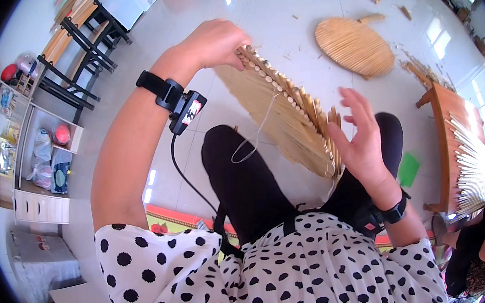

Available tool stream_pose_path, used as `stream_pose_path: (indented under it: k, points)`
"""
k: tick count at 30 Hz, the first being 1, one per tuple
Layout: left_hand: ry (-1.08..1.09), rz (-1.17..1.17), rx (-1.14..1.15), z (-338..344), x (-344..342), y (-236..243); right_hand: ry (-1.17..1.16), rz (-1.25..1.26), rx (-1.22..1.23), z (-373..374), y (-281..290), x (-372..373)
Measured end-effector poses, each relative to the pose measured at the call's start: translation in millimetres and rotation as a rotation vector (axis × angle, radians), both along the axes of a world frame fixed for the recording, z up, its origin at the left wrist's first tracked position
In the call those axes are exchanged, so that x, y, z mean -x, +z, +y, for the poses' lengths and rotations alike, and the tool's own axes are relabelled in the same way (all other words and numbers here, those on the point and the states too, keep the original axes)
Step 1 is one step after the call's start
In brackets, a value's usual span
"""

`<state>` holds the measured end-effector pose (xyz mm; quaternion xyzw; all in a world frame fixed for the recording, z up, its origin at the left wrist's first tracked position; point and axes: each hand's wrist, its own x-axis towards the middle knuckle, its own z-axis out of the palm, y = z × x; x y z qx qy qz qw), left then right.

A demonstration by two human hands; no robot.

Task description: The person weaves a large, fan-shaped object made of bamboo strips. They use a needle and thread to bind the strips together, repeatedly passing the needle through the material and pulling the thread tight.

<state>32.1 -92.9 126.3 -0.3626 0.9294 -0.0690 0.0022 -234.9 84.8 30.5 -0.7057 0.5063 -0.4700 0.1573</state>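
Observation:
A panel of tan plant stalks (278, 121), laid side by side, stands on edge between my knees. Its upper edge shows a row of pale round cut ends, with uneven stalks jutting beside them. My left hand (216, 42) is closed around the far left end of that edge. A thin white thread (261, 129) comes off the edge and loops down over my left knee. At the near right end, my right hand (361, 142) has its fingers spread, the thumb close to the stalk tips. Whether the thumb touches them I cannot tell.
A round stalk mat (355, 46) lies on the tiled floor ahead, with stalk scraps (420, 70) near it. On the right a wooden bench (450, 129) carries many pale stalks (470, 157); another person (477, 251) sits beside it. Shelves (32, 150) and chairs (81, 50) stand left.

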Motion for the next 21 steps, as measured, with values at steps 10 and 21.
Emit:
stream_pose_path:
  k: [10, 21]
  points:
    - [0.243, 0.428, 0.136, -16.4, 15.4, -26.8, -0.059, -0.077, 0.063, -20.8, -2.4, 6.9]
    - [0.677, 0.794, 0.189, -9.8, 47.7, -50.6, -0.022, -0.088, 0.015, -61.5, -12.0, -1.9]
